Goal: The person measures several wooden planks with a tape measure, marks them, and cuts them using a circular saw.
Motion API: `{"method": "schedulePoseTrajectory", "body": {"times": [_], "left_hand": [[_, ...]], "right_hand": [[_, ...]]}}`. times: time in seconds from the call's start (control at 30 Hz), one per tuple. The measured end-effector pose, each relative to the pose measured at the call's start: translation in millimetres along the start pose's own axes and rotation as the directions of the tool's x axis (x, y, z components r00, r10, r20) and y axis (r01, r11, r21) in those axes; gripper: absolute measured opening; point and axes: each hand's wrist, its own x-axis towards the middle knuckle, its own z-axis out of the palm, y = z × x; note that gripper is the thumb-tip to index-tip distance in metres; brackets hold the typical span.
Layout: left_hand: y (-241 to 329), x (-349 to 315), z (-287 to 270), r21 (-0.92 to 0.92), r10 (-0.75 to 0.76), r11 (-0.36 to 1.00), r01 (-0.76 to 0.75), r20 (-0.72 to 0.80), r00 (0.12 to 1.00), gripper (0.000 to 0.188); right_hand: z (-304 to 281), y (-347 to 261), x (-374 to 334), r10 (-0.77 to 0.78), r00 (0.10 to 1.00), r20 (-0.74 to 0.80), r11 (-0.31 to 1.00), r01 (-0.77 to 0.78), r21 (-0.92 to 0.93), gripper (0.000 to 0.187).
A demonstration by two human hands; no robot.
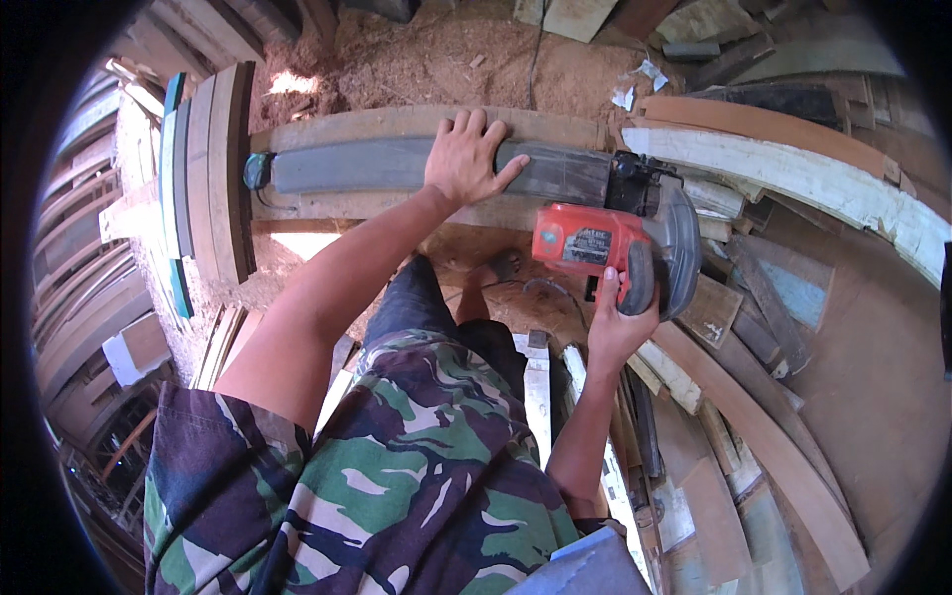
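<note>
A dark grey wooden beam (347,167) lies crosswise in front of me on a wider, lighter plank (357,121). My left hand (466,159) is open, its fingers spread and pressed against the beam's top just right of its middle. At the beam's right end is a red circular saw (595,238) with a rounded grey guard. My right hand (623,332) wraps round the saw's grey rear handle from the near side. The blade is hidden, so I cannot tell whether it touches the wood. A dark lump (258,171) sits at the beam's left end.
Upright planks (218,178) stand at the plank's left end. Reddish sawdust (416,59) covers the far ground. A long white-faced board (793,164) and several offcuts lie to the right. A thin cord (536,64) runs over the sawdust. Bare feet (504,266) show below the beam.
</note>
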Motion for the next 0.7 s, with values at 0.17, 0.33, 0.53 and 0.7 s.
{"method": "schedulePoseTrajectory", "body": {"times": [0.17,0.33,0.53,0.7], "left_hand": [[0.8,-0.9,-2.1,-0.015,0.003,1.000,-0.002,0.030,1.000,0.056],[0.0,-0.8,-3.2,-0.016,-0.006,1.000,0.007,0.054,0.999,0.056],[0.6,-0.2,-3.4,-0.020,-0.006,1.000,0.007,0.051,0.999,0.057],[-0.4,1.0,-4.3,-0.027,-0.020,0.999,0.021,0.063,0.998,0.058]], "right_hand": [[2.4,0.1,7.9,-0.076,0.997,0.012,0.996,0.076,-0.047,0.032],[4.9,-0.1,14.9,-0.083,0.996,0.026,0.995,0.084,-0.058,0.031],[7.3,-6.8,23.3,-0.077,0.996,0.040,0.996,0.079,-0.052,0.027],[11.0,-9.1,30.2,-0.058,0.997,0.055,0.995,0.062,-0.073,0.026]]}}
